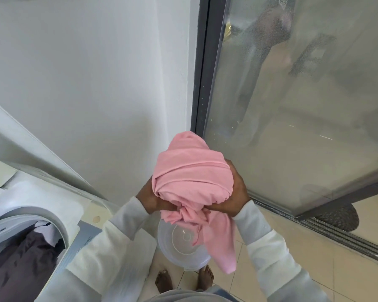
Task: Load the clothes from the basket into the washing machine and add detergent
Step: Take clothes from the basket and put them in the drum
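Observation:
A bundled pink garment [190, 175] is held up at chest height in the middle of the view, one loose end hanging down toward the floor. My left hand [154, 198] grips its lower left side and my right hand [236, 192] grips its right side. Below it on the floor stands a clear plastic basin [175, 251] with nothing showing inside. At the lower left is the top-loading washing machine [59, 216], its opening holding dark and pale clothes [22, 258]. No detergent is in view.
A white wall stands ahead. A sliding glass door [292, 105] with a dark frame and floor track [336, 234] runs along the right. My bare feet [183, 280] stand on beige tiles beside the basin. A dark round mat [338, 216] lies beyond the door.

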